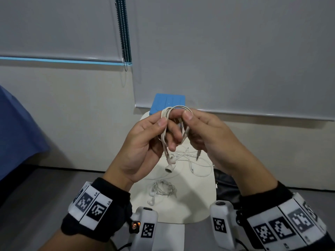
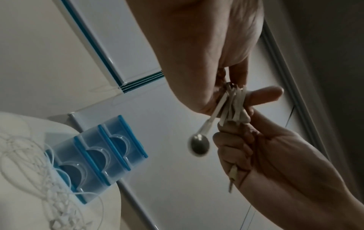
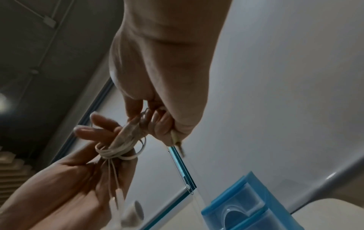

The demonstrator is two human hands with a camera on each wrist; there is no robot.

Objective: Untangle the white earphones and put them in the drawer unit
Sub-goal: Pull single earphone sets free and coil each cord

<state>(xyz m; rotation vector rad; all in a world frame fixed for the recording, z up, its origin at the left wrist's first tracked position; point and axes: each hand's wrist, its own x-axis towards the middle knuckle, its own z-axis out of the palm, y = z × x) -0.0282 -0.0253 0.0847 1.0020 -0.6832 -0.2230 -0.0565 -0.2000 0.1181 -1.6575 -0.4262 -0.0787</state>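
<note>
Untangling is the step in hand. The left hand (image 1: 143,142) has the earphones (image 1: 169,124) looped in several turns round its fingers (image 2: 263,95), thumb pressed on the coil; the right hand (image 1: 208,134) pinches a strand at the top of the loops and curls round the cord near the plug (image 1: 198,155), which hangs below its fingers. Both hands are raised above the counter (image 1: 203,196), well clear of it.

The held cord is off-white and thin, bunched into a tight bundle, with 2 earbuds (image 1: 170,164) dangling under the left palm. Next, I judge, the right hand must draw the plug end out through the loops, turn by turn, while the left eases its fingers so that nothing pulls into a knot.

Lower down on the counter lie a small tangled set of earphones (image 1: 163,191) near the wrists, and beyond it looser white cords (image 1: 195,165) spread out.

Farthest off, at the back edge of the counter, stands the blue drawer unit (image 1: 168,103); the left wrist view shows 3 drawers (image 2: 98,157), all closed, so 1 must be pulled open before the cord goes in.
</note>
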